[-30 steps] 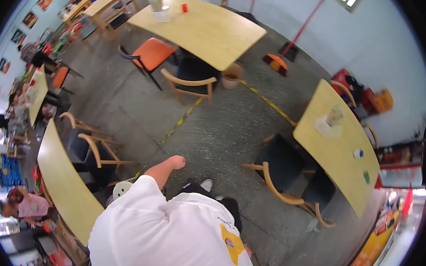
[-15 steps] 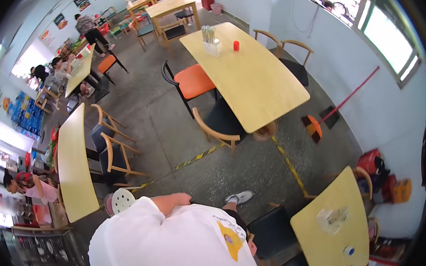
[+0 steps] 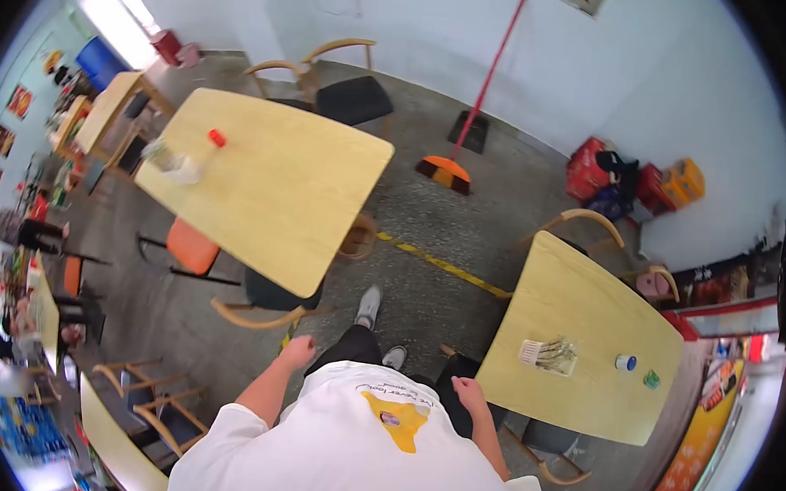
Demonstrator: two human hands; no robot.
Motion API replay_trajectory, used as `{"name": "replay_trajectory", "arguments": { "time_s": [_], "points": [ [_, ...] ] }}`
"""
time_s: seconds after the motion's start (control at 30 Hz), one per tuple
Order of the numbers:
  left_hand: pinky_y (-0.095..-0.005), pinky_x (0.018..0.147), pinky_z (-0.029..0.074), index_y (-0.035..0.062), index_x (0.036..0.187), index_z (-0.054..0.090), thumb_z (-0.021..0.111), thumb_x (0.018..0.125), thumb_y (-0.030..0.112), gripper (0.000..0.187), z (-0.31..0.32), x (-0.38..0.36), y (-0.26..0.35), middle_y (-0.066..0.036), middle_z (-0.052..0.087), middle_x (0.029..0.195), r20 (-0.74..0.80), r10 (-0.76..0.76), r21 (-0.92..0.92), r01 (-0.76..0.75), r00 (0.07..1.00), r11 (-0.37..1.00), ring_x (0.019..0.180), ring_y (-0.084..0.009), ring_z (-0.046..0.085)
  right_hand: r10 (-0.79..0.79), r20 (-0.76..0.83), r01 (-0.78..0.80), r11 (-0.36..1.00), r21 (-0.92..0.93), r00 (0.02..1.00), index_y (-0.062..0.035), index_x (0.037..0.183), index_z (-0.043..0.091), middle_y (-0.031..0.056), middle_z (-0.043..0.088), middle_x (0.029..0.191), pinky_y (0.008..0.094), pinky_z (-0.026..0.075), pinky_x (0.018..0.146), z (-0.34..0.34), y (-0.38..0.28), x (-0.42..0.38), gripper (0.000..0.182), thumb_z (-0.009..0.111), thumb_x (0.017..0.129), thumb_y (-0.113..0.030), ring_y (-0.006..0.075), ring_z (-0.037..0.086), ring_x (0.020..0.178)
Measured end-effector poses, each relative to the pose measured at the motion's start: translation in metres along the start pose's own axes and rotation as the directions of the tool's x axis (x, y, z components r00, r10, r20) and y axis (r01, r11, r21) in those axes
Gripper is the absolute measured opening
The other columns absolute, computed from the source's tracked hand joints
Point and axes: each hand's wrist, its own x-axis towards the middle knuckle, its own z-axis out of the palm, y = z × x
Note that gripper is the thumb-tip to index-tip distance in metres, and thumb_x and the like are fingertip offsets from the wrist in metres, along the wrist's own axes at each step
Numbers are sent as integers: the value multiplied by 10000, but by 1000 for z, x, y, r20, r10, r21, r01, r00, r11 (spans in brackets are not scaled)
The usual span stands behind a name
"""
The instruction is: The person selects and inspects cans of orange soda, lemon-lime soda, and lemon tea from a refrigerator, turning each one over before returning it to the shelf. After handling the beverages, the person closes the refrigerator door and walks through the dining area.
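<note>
My left hand [image 3: 297,352] hangs in front of my left hip beside my black shorts. Its fingers are curled in, and nothing shows in it. On the other side, my right hand [image 3: 468,394] is also closed, with no object visible in it. It is near the dark seat of a chair [image 3: 456,395] and left of a light wooden table [image 3: 598,348]. On that table are a white holder of wrapped chopsticks [image 3: 548,354], a blue-and-white round container [image 3: 625,361] and a small green item [image 3: 651,379].
Ahead-left stands another wooden table [image 3: 280,176] with a red container [image 3: 217,137] and wooden chairs around it. A red-handled broom [image 3: 445,172] and a dustpan [image 3: 468,131] lean by the wall. Red and yellow boxes [image 3: 682,182] sit in the corner. A person [image 3: 25,230] is far left.
My view has turned right, so the tables and broom have shifted left. My right hand, mostly hidden before, now shows fully, and one foot has stepped forward.
</note>
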Motion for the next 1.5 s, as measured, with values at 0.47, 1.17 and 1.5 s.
{"name": "replay_trajectory", "arguments": {
  "time_s": [0.47,1.17,1.5],
  "points": [
    [-460,714,557,33,1062,714,593,853,199,293,-55,324,110,-152,740,978,455,73,-212,28,887,977,842,-326,715,202,-66,-204,978,-35,977,6,846,695,115,665,709,374,484,613,-119,-128,125,442,598,956,-411,188,620,645],
    [-422,842,543,-4,1135,685,584,877,256,380,-145,426,279,-191,720,1071,322,-50,-147,102,945,984,993,-321,693,2,-65,-10,993,-120,998,25,922,699,213,699,854,420,514,746,-374,-240,373,429,610,928,-395,326,691,823],
    [-433,925,511,39,1176,679,561,912,280,376,-170,454,366,-187,694,1166,301,-40,-147,87,953,985,1099,-353,651,123,-186,-135,989,-56,975,20,829,690,132,689,757,377,509,729,-497,-307,491,399,610,929,-359,221,659,743]
  ]
}}
